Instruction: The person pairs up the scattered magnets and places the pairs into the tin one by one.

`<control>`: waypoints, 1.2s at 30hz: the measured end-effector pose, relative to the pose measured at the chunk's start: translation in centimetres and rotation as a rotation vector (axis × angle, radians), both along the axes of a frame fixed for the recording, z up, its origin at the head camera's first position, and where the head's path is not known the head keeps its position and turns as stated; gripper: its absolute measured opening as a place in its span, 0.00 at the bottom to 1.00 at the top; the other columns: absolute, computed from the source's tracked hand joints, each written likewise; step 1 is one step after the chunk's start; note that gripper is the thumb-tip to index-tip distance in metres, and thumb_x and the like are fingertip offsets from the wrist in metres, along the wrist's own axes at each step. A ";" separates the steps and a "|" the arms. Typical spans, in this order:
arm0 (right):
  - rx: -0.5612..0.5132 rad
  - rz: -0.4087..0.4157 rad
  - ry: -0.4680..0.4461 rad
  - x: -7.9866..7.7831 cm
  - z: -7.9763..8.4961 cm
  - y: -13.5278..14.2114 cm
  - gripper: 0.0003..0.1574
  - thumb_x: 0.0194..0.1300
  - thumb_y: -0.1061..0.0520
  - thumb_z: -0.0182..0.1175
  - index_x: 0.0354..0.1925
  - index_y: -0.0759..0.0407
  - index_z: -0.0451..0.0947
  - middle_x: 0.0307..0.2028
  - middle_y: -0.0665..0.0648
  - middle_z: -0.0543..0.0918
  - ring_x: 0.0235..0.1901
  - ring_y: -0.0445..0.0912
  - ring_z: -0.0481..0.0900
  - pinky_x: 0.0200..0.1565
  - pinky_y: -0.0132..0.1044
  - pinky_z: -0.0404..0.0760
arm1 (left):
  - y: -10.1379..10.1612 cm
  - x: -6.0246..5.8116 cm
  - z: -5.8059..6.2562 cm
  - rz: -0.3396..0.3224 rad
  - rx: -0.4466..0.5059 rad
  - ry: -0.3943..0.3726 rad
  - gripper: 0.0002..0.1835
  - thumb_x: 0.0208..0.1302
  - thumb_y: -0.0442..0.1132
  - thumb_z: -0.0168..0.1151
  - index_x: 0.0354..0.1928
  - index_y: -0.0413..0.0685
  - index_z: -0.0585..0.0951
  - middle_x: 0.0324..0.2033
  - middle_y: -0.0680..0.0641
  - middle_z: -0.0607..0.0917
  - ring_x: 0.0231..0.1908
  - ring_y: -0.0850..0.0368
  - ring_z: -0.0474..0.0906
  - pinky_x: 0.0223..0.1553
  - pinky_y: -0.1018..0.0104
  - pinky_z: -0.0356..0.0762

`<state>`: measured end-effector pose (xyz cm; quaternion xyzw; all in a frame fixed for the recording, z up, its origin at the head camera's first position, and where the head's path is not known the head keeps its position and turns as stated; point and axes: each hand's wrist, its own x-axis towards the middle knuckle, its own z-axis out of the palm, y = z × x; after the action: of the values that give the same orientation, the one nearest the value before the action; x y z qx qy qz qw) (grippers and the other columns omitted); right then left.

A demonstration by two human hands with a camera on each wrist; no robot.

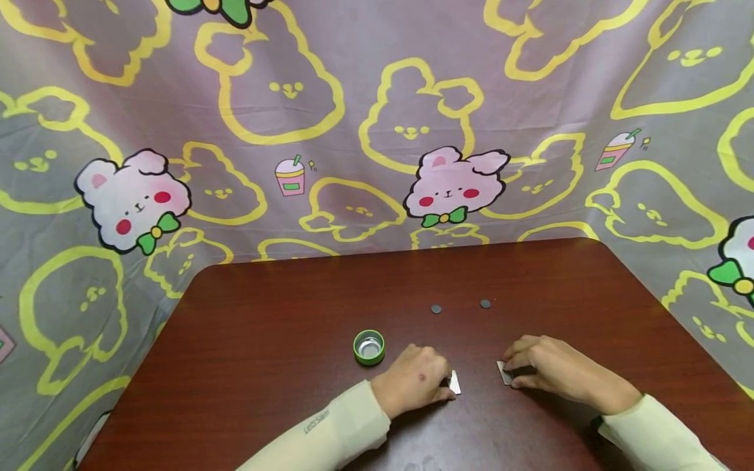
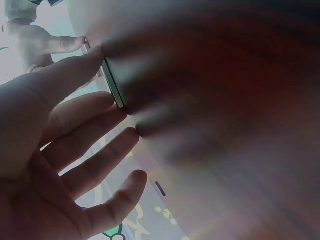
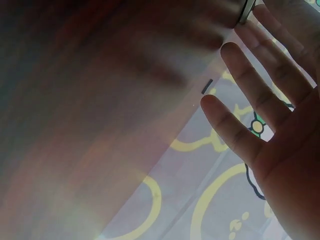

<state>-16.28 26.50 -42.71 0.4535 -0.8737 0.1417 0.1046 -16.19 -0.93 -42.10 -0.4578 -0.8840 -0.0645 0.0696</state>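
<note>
My left hand is low over the table, with thumb and fingertips at opposite ends of a small flat pale piece. Seen from the left wrist, that thin piece appears edge-on between thumb and fingers, the other fingers spread. To the right, my right hand pinches a similar small flat piece, its greyish face partly covered by the fingers. Only one end of this piece enters the right wrist view, by the fingertips. A short gap separates the two pieces.
A small round green tin, open-topped with a silvery inside, stands left of the left hand. Two dark grey discs, a left one and a right one, lie farther back on the brown table. Patterned cloth hangs behind it.
</note>
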 end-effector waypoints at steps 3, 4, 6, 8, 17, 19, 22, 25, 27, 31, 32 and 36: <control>-0.002 0.002 -0.008 0.0 0.0 -0.2 0.14 0.44 0.52 0.73 0.34 0.50 0.86 0.37 0.44 0.82 0.37 0.40 0.78 0.33 0.37 0.79 | 0.3 -0.1 0.0 0.003 -0.009 0.025 0.10 0.48 0.53 0.71 0.19 0.61 0.83 0.16 0.62 0.79 0.17 0.70 0.70 0.19 0.70 0.67; -0.005 0.004 -0.009 0.0 0.0 -0.3 0.14 0.44 0.52 0.73 0.34 0.50 0.86 0.37 0.44 0.82 0.37 0.40 0.78 0.33 0.37 0.78 | 0.4 -0.2 0.0 0.006 -0.005 0.014 0.09 0.48 0.53 0.71 0.20 0.60 0.84 0.17 0.62 0.80 0.18 0.70 0.71 0.20 0.70 0.68; -0.013 0.010 -0.005 0.0 0.0 -0.5 0.13 0.44 0.52 0.73 0.33 0.50 0.86 0.37 0.44 0.81 0.37 0.40 0.78 0.34 0.37 0.78 | 0.6 -0.3 0.0 0.013 -0.004 -0.005 0.08 0.48 0.53 0.71 0.23 0.60 0.86 0.19 0.62 0.82 0.20 0.70 0.73 0.22 0.70 0.70; -0.022 0.020 0.002 0.0 0.0 -0.7 0.13 0.44 0.53 0.73 0.32 0.50 0.86 0.36 0.44 0.81 0.37 0.39 0.78 0.34 0.36 0.78 | 0.8 -0.5 -0.1 0.018 -0.003 -0.014 0.08 0.49 0.53 0.71 0.25 0.60 0.87 0.21 0.62 0.83 0.22 0.70 0.75 0.23 0.70 0.72; -0.026 0.054 0.027 -0.3 -0.1 -2.1 0.11 0.44 0.54 0.73 0.31 0.51 0.86 0.36 0.46 0.82 0.37 0.41 0.78 0.35 0.35 0.78 | 1.4 -0.9 0.0 0.048 -0.015 0.007 0.09 0.47 0.56 0.70 0.28 0.63 0.87 0.24 0.63 0.84 0.24 0.70 0.77 0.25 0.68 0.64; -0.020 0.054 0.023 -0.4 -0.1 -2.4 0.11 0.45 0.54 0.73 0.31 0.51 0.86 0.36 0.46 0.82 0.37 0.41 0.78 0.35 0.36 0.78 | 1.5 -1.0 -0.1 0.053 -0.024 0.013 0.09 0.48 0.56 0.70 0.28 0.64 0.87 0.25 0.63 0.84 0.25 0.70 0.77 0.25 0.68 0.63; -0.011 0.053 0.031 -0.5 -0.2 -2.8 0.10 0.45 0.53 0.73 0.31 0.51 0.86 0.36 0.46 0.82 0.37 0.41 0.78 0.35 0.36 0.78 | 1.7 -1.0 -0.1 0.057 -0.031 0.031 0.09 0.48 0.57 0.70 0.29 0.66 0.87 0.25 0.63 0.84 0.24 0.69 0.77 0.25 0.68 0.61; -0.005 0.054 0.044 -0.5 -0.2 -3.2 0.10 0.45 0.53 0.73 0.31 0.50 0.86 0.35 0.46 0.82 0.36 0.40 0.78 0.34 0.36 0.78 | 1.9 -1.1 -0.1 0.063 -0.034 0.049 0.08 0.48 0.57 0.69 0.28 0.66 0.87 0.24 0.63 0.84 0.24 0.69 0.77 0.25 0.68 0.60; -0.001 0.054 0.044 -0.4 -0.1 -3.5 0.10 0.45 0.53 0.73 0.30 0.50 0.86 0.35 0.45 0.81 0.36 0.39 0.78 0.33 0.36 0.77 | 2.1 -1.1 0.0 0.073 -0.036 0.056 0.05 0.49 0.54 0.70 0.26 0.66 0.86 0.23 0.63 0.84 0.24 0.68 0.77 0.26 0.68 0.60; 0.001 0.049 0.020 -0.3 0.0 -3.9 0.10 0.45 0.54 0.73 0.30 0.51 0.86 0.34 0.45 0.81 0.35 0.38 0.77 0.32 0.36 0.77 | 2.2 -1.2 0.0 0.086 -0.035 0.043 0.02 0.50 0.50 0.70 0.25 0.66 0.86 0.23 0.64 0.84 0.24 0.67 0.77 0.27 0.67 0.61; 0.002 0.045 0.012 -0.3 0.1 -4.0 0.10 0.45 0.54 0.73 0.30 0.51 0.86 0.34 0.46 0.81 0.35 0.39 0.77 0.32 0.36 0.77 | 2.2 -1.3 -0.1 0.087 -0.035 0.037 0.02 0.49 0.50 0.70 0.26 0.66 0.86 0.24 0.64 0.84 0.24 0.67 0.77 0.27 0.67 0.61; 0.019 -0.011 -0.058 0.0 0.1 -4.1 0.11 0.47 0.54 0.73 0.32 0.52 0.85 0.36 0.45 0.80 0.36 0.38 0.77 0.34 0.35 0.78 | 2.1 -1.3 -0.3 0.080 -0.030 -0.003 0.05 0.49 0.52 0.70 0.29 0.65 0.87 0.25 0.64 0.84 0.25 0.69 0.77 0.27 0.67 0.63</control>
<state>-16.33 22.39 -42.57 0.4452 -0.8802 0.1459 0.0756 -17.53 1.14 -42.36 -0.4231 -0.9025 -0.0492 0.0637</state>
